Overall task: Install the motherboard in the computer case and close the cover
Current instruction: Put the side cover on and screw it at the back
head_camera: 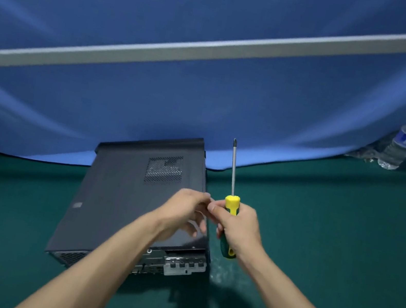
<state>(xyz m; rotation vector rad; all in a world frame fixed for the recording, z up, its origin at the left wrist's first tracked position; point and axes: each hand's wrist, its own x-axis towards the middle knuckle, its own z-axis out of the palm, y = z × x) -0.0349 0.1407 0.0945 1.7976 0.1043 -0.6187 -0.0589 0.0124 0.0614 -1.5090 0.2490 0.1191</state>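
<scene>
Dark grey metal computer case (133, 204), cover on, lies flat at desk centre; right hand (238, 226) grip clenches yellow-green screwdriver (231, 207), tip toward 12 o'clock, left hand (181, 211) fingertips pinched, contents unclear; seat tip squarely before turning.

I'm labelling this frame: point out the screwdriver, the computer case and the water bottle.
screwdriver (231, 205): head view, on the yellow top of its handle.
computer case (119, 193): head view, on its grey cover panel.
water bottle (405, 140): head view, on its label.
</scene>
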